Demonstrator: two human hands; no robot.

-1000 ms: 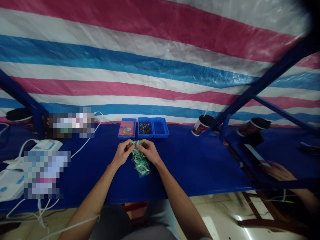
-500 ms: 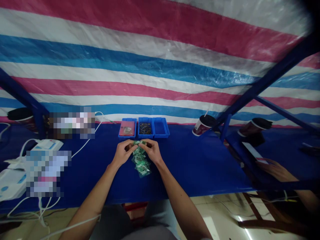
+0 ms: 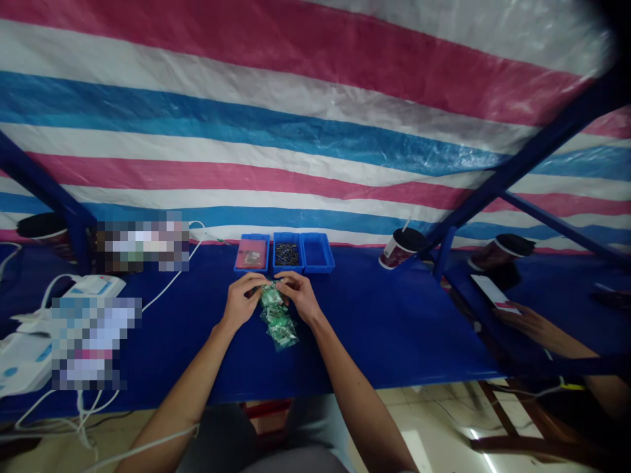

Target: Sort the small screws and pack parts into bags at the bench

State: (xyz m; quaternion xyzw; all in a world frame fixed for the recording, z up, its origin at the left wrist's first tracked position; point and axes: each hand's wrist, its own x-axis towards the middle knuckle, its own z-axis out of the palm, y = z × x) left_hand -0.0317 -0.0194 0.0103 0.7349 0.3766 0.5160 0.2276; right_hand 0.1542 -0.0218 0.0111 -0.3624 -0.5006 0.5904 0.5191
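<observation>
Several small clear plastic bags with a green tint lie overlapping in a short row on the blue table, with small metallic-looking pieces inside. My left hand (image 3: pixel 240 301) pinches the left side of the uppermost plastic bag (image 3: pixel 271 297) between thumb and fingers. On that bag's right side, my right hand (image 3: pixel 300 295) has its fingers curled and closed at the edge. The lowest bag (image 3: pixel 283 335) lies nearer to me, between my forearms. My fingertips partly cover the top bag's far edge.
Beyond my hands stand a blue tray (image 3: pixel 252 255) with a pink sheet and a small packet, a blue tray of metal pins (image 3: pixel 286 254) and another blue tray (image 3: pixel 317 253). A lidded cup (image 3: pixel 401 248) is right. White power strips (image 3: pixel 24 355) lie left. Another person's hand (image 3: pixel 530 323) holds a phone.
My fingertips have drawn apart and more of the top bag shows between them. At the right, the other person's hand and phone have shifted slightly left and up.
</observation>
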